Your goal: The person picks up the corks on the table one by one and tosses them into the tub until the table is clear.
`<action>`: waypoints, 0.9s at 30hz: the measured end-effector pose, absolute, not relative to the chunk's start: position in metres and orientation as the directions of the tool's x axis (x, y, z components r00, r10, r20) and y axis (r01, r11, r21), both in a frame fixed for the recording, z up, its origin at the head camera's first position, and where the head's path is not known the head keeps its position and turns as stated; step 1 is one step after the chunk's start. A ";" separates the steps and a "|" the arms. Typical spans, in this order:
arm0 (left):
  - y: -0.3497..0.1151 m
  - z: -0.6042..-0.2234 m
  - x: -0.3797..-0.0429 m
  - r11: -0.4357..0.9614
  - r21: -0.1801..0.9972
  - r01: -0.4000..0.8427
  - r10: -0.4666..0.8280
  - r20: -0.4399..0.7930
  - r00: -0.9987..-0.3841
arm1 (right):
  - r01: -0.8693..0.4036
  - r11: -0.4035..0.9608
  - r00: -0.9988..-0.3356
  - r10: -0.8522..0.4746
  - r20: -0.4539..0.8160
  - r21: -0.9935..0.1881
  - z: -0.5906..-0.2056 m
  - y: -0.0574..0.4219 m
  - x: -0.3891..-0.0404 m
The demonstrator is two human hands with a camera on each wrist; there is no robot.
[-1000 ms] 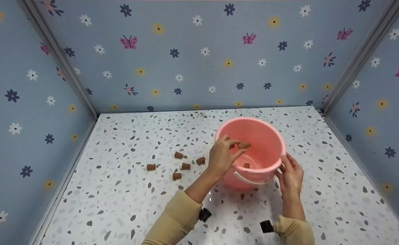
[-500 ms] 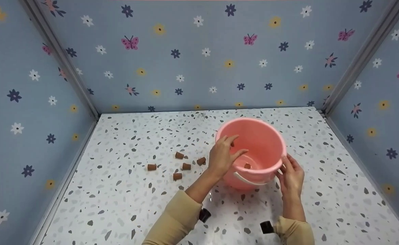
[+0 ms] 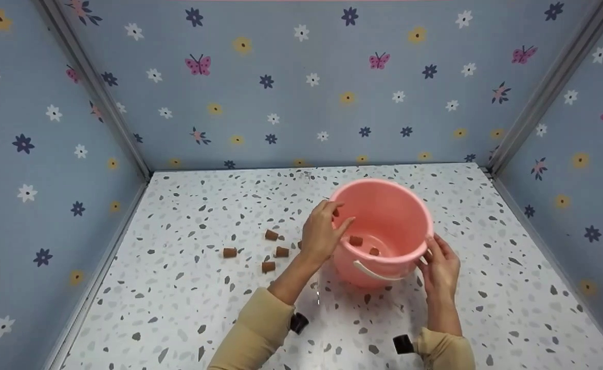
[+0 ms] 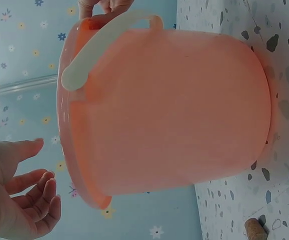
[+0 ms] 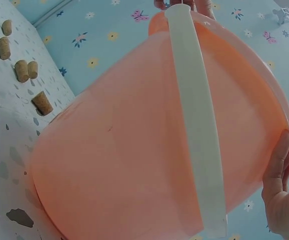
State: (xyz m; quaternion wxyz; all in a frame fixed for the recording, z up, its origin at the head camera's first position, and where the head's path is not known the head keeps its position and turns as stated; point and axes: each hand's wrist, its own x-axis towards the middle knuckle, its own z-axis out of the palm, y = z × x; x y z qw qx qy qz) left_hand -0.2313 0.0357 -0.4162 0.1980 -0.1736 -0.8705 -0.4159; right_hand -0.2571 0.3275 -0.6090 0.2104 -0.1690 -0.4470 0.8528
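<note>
A pink bucket (image 3: 399,216) with a white handle (image 3: 376,271) stands upright on the speckled surface. My left hand (image 3: 320,234) is over its left rim, thumb and fingers apart, holding nothing; in the left wrist view the same hand (image 4: 24,192) is just outside the rim with loosely bent fingers. With thumb and fingers, my right hand (image 3: 441,264) grips the rim on the right side. Two brown corks, one nearer the left wall (image 3: 355,240) and another cork (image 3: 375,251), lie on the bucket's bottom.
Left of the bucket several more corks lie loose, among them a cork (image 3: 230,252) farthest left and a cork (image 3: 268,266) nearest me. One is mostly hidden behind my left hand. Flower-patterned blue panels (image 3: 301,87) wall the surface at the back and both sides.
A second earlier my left hand pinched a cork over the bucket. Its fingers then parted, the cork now lies inside, and the hand has moved left. The right hand stays on the rim.
</note>
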 end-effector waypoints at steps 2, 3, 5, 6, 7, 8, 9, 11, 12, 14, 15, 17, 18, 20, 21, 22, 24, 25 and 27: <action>0.031 -0.416 -0.233 0.595 0.660 0.458 0.129 0.485 -0.865 | -0.213 -0.512 -0.857 0.507 -0.092 -0.832 -0.608 0.327 -0.257; 0.029 -0.416 -0.234 0.601 0.660 0.450 0.121 0.482 -0.868 | -0.212 -0.505 -0.856 0.509 -0.091 -0.837 -0.608 0.327 -0.257; 0.023 -0.416 -0.236 0.606 0.662 0.442 0.107 0.483 -0.869 | -0.212 -0.503 -0.855 0.511 -0.090 -0.838 -0.607 0.327 -0.256; 0.021 -0.417 -0.238 0.606 0.664 0.439 0.099 0.484 -0.869 | -0.210 -0.497 -0.853 0.514 -0.090 -0.842 -0.607 0.326 -0.256; 0.018 -0.418 -0.239 0.607 0.663 0.439 0.093 0.489 -0.867 | -0.208 -0.495 -0.853 0.513 -0.091 -0.844 -0.607 0.326 -0.256; 0.015 -0.419 -0.240 0.609 0.661 0.439 0.087 0.494 -0.865 | -0.204 -0.487 -0.851 0.516 -0.092 -0.849 -0.607 0.326 -0.256; 0.012 -0.421 -0.242 0.613 0.656 0.440 0.082 0.501 -0.861 | -0.198 -0.483 -0.852 0.515 -0.094 -0.853 -0.607 0.326 -0.256; 0.006 -0.424 -0.245 0.617 0.651 0.442 0.073 0.512 -0.856 | -0.182 -0.492 -0.856 0.505 -0.109 -0.852 -0.605 0.326 -0.255; 0.003 -0.426 -0.246 0.620 0.649 0.441 0.068 0.515 -0.854 | -0.169 -0.485 -0.856 0.503 -0.115 -0.858 -0.604 0.326 -0.255; -0.004 -0.430 -0.249 0.630 0.645 0.433 0.058 0.517 -0.854 | -0.138 -0.505 -0.867 0.478 -0.143 -0.852 -0.595 0.325 -0.251; -0.007 -0.432 -0.250 0.629 0.648 0.430 0.052 0.516 -0.855 | -0.123 -0.509 -0.869 0.470 -0.156 -0.852 -0.592 0.324 -0.249; -0.013 -0.436 -0.253 0.627 0.656 0.420 0.041 0.511 -0.859 | -0.095 -0.515 -0.870 0.459 -0.180 -0.852 -0.583 0.321 -0.245; -0.015 -0.438 -0.254 0.625 0.661 0.415 0.036 0.507 -0.861 | -0.086 -0.520 -0.871 0.454 -0.190 -0.850 -0.579 0.319 -0.243; -0.020 -0.443 -0.257 0.619 0.670 0.410 0.029 0.502 -0.864 | -0.092 -0.509 -0.868 0.462 -0.182 -0.856 -0.574 0.316 -0.240; -0.023 -0.446 -0.259 0.615 0.674 0.410 0.027 0.501 -0.865 | -0.109 -0.540 -0.883 0.439 -0.169 -0.834 -0.562 0.309 -0.232; -0.025 -0.448 -0.260 0.613 0.677 0.408 0.025 0.499 -0.866 | -0.110 -0.551 -0.890 0.425 -0.165 -0.827 -0.556 0.308 -0.229; -0.030 -0.454 -0.262 0.608 0.682 0.407 0.024 0.497 -0.867 | -0.145 -0.561 -0.896 0.424 -0.133 -0.815 -0.554 0.307 -0.227; -0.032 -0.456 -0.264 0.604 0.685 0.407 0.023 0.495 -0.868 | -0.150 -0.572 -0.901 0.414 -0.126 -0.806 -0.552 0.306 -0.225; -0.037 -0.461 -0.265 0.600 0.690 0.404 0.020 0.491 -0.871 | -0.156 -0.569 -0.902 0.416 -0.119 -0.808 -0.556 0.308 -0.227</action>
